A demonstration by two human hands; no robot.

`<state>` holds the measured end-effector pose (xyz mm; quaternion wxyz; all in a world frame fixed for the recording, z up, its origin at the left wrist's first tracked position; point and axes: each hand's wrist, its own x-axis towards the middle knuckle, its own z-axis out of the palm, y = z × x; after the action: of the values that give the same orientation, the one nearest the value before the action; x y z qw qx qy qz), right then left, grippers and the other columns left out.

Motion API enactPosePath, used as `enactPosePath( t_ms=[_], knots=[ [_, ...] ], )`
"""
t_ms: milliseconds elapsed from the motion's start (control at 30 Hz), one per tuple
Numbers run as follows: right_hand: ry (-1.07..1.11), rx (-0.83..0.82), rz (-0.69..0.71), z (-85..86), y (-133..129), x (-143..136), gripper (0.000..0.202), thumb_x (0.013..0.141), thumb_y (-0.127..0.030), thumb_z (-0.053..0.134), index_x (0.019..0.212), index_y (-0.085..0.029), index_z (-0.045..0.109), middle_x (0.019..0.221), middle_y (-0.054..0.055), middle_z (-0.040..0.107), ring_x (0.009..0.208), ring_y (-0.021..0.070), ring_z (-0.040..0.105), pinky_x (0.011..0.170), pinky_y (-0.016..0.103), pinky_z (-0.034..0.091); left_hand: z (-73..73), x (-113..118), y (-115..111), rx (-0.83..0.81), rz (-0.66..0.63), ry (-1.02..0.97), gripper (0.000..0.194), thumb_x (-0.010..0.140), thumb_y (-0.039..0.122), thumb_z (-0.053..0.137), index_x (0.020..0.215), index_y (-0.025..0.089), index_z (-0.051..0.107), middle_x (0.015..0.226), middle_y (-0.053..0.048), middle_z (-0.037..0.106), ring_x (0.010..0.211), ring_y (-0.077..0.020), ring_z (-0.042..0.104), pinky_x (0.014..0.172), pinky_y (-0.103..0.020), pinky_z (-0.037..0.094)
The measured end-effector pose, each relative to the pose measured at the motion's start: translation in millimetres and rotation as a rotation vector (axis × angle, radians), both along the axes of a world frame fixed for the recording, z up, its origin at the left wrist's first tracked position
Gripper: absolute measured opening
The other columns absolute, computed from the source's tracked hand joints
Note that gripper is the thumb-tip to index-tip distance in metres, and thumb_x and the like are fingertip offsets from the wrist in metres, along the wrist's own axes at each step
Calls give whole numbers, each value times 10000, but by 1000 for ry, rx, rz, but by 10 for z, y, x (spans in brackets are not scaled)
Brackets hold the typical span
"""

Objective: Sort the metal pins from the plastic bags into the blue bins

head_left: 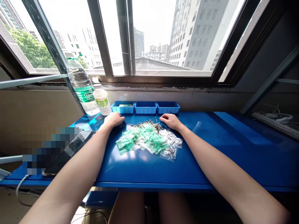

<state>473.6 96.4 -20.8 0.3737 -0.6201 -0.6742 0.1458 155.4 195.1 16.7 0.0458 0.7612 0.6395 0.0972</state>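
Note:
A pile of small green and clear plastic bags lies mid-table, with several loose brass and dark metal pieces, screw-like in shape, along its far edge. My left hand rests left of the pile with its fingers curled together. A thin dark piece shows just below its fingertips; whether it is held is unclear. To the right of the loose pieces, my right hand has its fingers pinched together, and what is in them is hidden. One metal piece sits apart, close to the right fingertips.
Three blue bins stand in a row at the back; the left one holds green bags. A large water bottle and a white bottle stand back left. A dark flat device lies near my left forearm on the blue table.

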Motion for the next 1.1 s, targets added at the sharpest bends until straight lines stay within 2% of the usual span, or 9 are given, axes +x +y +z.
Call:
enactPosePath(
  t_ms=[233, 433, 567, 667, 767, 900, 1033, 1100],
  knots=[
    [-15, -8, 6, 20, -12, -12, 267, 809, -409, 567, 817, -170, 684, 803, 46, 708, 725, 163, 614, 661, 257, 430, 62, 141, -98, -139, -210, -56, 287, 697, 386, 503, 555, 177, 639, 646, -85, 678, 623, -204, 623, 580, -272, 449],
    [-23, -21, 1, 27, -14, -20, 258, 810, -402, 568, 818, -171, 682, 812, 47, 711, 735, 167, 617, 664, 259, 430, 89, 251, -233, -286, -282, -240, 243, 694, 384, 525, 635, 172, 629, 654, -55, 693, 544, -167, 626, 506, -229, 457],
    [-33, -17, 3, 25, -18, -19, 262, 815, -400, 561, 820, -167, 681, 825, 54, 713, 749, 170, 620, 676, 261, 431, 163, 185, -211, -309, -214, -129, 243, 686, 397, 536, 650, 170, 617, 691, -66, 708, 555, -177, 648, 494, -228, 466],
    [-33, -17, 5, 19, -11, -13, 265, 811, -394, 557, 828, -162, 683, 840, 62, 714, 760, 174, 621, 679, 260, 435, 194, 114, -174, -427, -143, -37, 287, 677, 439, 553, 645, 160, 611, 698, -93, 709, 541, -194, 649, 459, -244, 458],
    [-3, -32, 24, 1, 15, 10, 210, 789, -301, 536, 830, -160, 686, 847, 57, 711, 776, 174, 619, 693, 255, 441, 183, 118, -179, -514, -157, -74, 266, 679, 412, 546, 665, 156, 613, 713, -98, 711, 549, -194, 653, 443, -240, 448],
    [86, -102, 88, -15, 42, 69, 261, 695, -154, 466, 822, -170, 694, 790, 30, 693, 757, 162, 611, 692, 245, 450, 145, 226, -233, -486, -161, -155, 191, 658, 336, 533, 631, 161, 602, 696, -98, 706, 561, -204, 649, 464, -257, 464],
    [94, -137, 144, 21, 12, 124, 256, 626, -168, 520, 809, -172, 699, 738, 12, 674, 707, 161, 592, 643, 244, 447, 111, 267, -236, -397, -139, -204, 182, 655, 327, 515, 584, 174, 583, 596, -86, 674, 531, -212, 630, 488, -278, 461],
    [105, -156, 177, 54, -10, 143, 240, 619, -187, 542, 798, -169, 701, 722, 9, 670, 694, 159, 591, 635, 245, 444, 81, 240, -205, -264, -142, -196, 224, 677, 348, 496, 557, 180, 581, 539, -74, 639, 535, -210, 618, 515, -282, 453]
  ],
)
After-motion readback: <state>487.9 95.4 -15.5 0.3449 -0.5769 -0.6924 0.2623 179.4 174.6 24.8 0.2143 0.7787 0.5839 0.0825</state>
